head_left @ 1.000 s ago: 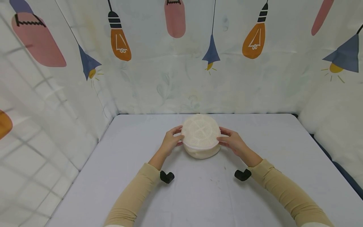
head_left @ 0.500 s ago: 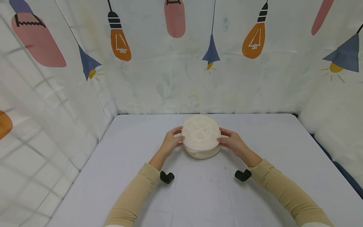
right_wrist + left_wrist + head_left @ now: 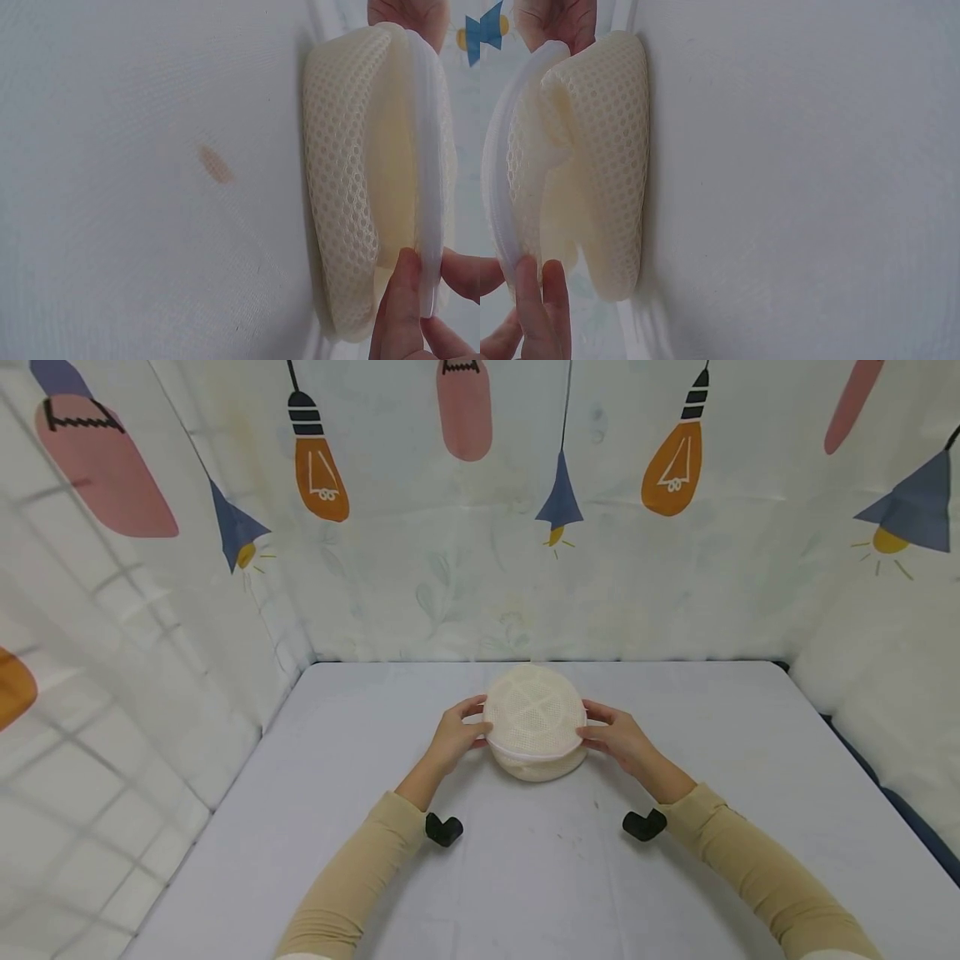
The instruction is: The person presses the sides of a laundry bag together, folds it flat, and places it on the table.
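A round cream mesh laundry bag (image 3: 534, 710) stands on the table toward its far edge, its flat top disc edged with a white band. My left hand (image 3: 457, 732) pinches that edge on the left, and my right hand (image 3: 613, 737) pinches it on the right. In the left wrist view, the honeycomb mesh side (image 3: 611, 157) sags and folds inward below the band, with left fingers (image 3: 532, 307) at the rim. From the right wrist, a gap shows between the banded rim (image 3: 427, 165) and the lower mesh wall, and right fingers (image 3: 401, 307) reach into it.
A white cloth covers the table (image 3: 360, 735), with small marks (image 3: 566, 837) in front of the bag. Behind hangs a curtain (image 3: 480, 568) printed with lamps and bulbs. Black wrist camera mounts (image 3: 444, 830) stick out beneath both cuffs.
Both hands and the laundry bag's top have shifted very slightly to the right. The grip on the edge is the same.
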The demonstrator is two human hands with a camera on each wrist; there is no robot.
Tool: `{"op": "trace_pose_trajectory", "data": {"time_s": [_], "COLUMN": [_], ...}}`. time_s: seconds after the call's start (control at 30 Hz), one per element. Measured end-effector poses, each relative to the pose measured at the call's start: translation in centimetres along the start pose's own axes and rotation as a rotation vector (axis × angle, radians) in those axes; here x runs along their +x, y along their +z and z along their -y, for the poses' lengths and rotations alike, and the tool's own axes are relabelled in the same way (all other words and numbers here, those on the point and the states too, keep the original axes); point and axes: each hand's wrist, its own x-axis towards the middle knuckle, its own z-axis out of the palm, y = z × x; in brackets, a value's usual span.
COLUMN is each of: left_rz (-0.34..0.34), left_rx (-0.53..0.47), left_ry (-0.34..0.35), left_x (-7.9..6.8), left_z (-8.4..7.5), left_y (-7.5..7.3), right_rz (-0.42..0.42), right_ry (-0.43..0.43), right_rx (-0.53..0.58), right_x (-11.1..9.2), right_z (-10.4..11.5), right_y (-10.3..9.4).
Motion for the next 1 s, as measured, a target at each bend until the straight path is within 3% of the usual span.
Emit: {"op": "trace_pose_trajectory", "data": {"time_s": [0.43,1.0], "left_rz": [0.018,-0.002], "left_rx": [0.031,0.036], "left_ry": [-0.027,-0.051], "left_x": [-0.2,0.0], "left_z": [0.2,0.4], "left_y": [0.0,0.2], "right_rz": [-0.034,0.010], "right_ry": [0.030,0.006], "right_rx": [-0.032,-0.050], "right_x": [0.2,0.4], "right_z": [-0.3,-1.0], "right_y": [0.2,-0.1]}}
